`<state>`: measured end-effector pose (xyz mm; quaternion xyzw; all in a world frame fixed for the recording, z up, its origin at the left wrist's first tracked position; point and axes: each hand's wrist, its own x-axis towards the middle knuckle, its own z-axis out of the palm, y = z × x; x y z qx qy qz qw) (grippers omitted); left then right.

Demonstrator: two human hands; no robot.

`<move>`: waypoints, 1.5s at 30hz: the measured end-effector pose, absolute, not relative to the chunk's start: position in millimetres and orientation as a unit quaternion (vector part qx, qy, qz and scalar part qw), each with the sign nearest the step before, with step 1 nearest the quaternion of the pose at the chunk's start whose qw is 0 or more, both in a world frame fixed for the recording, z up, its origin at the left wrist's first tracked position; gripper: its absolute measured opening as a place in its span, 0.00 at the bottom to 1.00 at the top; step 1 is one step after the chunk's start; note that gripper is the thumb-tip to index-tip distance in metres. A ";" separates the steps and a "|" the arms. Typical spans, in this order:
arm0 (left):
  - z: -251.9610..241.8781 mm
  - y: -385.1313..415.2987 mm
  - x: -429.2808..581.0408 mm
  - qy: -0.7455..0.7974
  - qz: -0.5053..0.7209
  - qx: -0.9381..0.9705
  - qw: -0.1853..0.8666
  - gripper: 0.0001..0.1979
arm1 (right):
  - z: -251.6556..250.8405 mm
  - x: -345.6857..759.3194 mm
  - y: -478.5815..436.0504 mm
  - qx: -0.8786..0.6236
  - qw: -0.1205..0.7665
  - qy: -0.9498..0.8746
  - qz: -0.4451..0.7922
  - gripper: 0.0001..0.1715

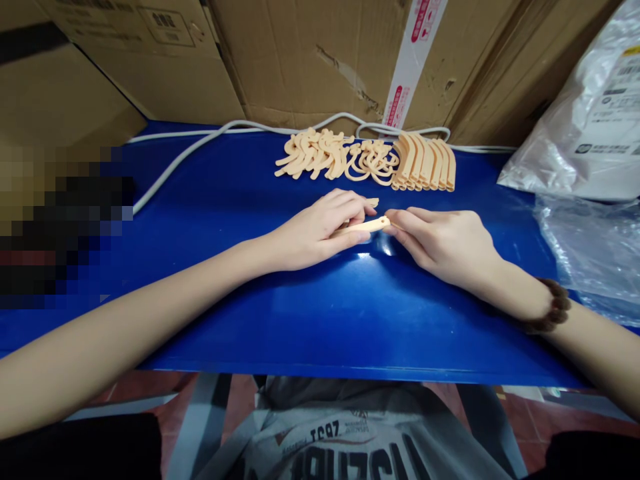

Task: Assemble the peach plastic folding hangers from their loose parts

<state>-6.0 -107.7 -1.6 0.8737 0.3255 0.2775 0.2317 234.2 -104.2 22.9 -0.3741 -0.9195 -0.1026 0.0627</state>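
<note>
My left hand (323, 227) is closed around a cream curved plastic piece (367, 227), with the thumb along its near side. A round hole shows at the piece's right end. Another cream end (373, 202) pokes out beyond the fingers of that hand; whether it belongs to the same piece I cannot tell. At the holed end, my right hand (445, 247) is closed in a pinch, its fingertips against or just beside the tip. Whatever lies between those fingertips is hidden. Both hands are just above the blue tabletop (320, 320).
Behind the hands lie cream parts: wavy pieces (315, 153), thin looped hooks (371, 162) and a row of curved arms (425, 162). A white cable (190, 143) runs along the back, before cardboard boxes (310, 67). Plastic-wrapped packages (580, 127) stand at right.
</note>
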 end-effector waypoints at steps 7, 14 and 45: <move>-1.2 -106.8 -6.3 0.331 0.273 0.873 0.230 0.13 | 22.7 232.7 -105.8 -0.381 0.079 -0.916 -0.094 0.32; -0.6 -106.6 -7.6 0.333 0.271 0.870 0.240 0.13 | 22.4 231.9 -100.2 -0.385 0.140 -0.900 0.148 0.25; -0.3 -106.8 -7.2 0.324 0.265 0.874 0.248 0.14 | 18.4 235.6 -103.3 -0.345 0.101 -0.918 -0.166 0.31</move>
